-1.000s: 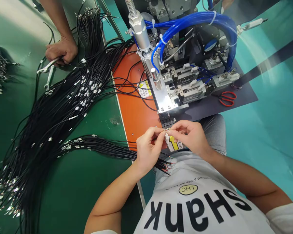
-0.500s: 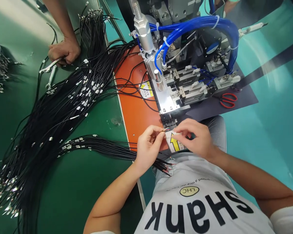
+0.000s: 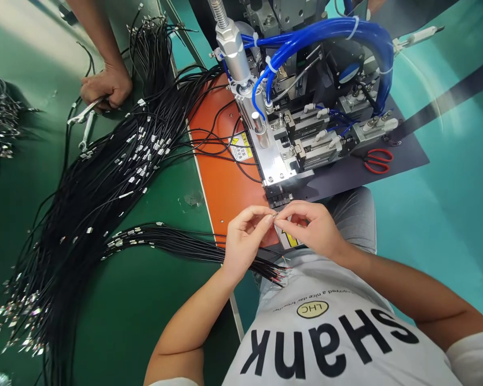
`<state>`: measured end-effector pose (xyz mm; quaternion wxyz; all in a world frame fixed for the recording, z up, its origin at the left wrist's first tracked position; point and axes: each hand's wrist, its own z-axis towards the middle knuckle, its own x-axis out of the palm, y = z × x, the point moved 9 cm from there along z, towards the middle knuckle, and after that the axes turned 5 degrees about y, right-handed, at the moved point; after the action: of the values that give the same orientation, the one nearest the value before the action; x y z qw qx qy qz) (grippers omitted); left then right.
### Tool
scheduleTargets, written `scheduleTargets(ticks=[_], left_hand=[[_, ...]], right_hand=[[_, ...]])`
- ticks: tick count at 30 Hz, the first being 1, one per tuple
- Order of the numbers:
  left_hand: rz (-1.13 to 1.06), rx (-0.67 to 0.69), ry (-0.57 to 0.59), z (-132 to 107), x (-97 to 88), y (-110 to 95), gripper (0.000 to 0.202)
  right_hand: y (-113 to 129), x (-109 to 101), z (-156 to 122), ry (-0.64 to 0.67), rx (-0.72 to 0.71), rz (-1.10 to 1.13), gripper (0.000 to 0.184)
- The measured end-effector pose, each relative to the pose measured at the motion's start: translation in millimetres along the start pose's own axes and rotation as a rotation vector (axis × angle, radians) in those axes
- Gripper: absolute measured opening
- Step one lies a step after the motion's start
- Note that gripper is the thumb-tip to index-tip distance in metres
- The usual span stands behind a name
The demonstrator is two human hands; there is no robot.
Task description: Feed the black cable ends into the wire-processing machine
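My left hand pinches the stripped end of a thin black wire just below the metal terminal machine. My right hand meets it fingertip to fingertip, pinching the same wire tip, partly covering a white label with a yellow arrow. Both hands hover over the orange plate, close to the machine's small front jaw. A bundle of black wires with bare ends lies under my left wrist.
A large heap of black wires with metal terminals covers the green table at left. Another person's hand grips a metal tool at top left. Red scissors lie on the dark mat right of the machine. Blue air hoses arch over it.
My right hand drew back from the arrow label and pinched up against the left fingertips again. The view shifted slightly. The other person's hand stayed at the tool.
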<state>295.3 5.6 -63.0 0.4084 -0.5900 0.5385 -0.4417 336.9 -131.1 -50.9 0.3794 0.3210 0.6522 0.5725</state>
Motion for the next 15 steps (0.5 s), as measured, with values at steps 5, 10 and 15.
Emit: scheduleTargets(ticks=[5,10,15], left_hand=[[-0.181,-0.016,-0.02,4,1.5,7,0.013],[-0.217,-0.044,0.002,8,2.8,10,0.012],[-0.012,-0.086,0.05,11,2.8,4,0.018]], right_hand=[[7,5,-5,-0.019,-0.079,-0.169,0.011],[10,4,-6,-0.081,-0.165,-0.295,0.012],[15,-7,-8,-0.101,-0.214,-0.368,0.011]])
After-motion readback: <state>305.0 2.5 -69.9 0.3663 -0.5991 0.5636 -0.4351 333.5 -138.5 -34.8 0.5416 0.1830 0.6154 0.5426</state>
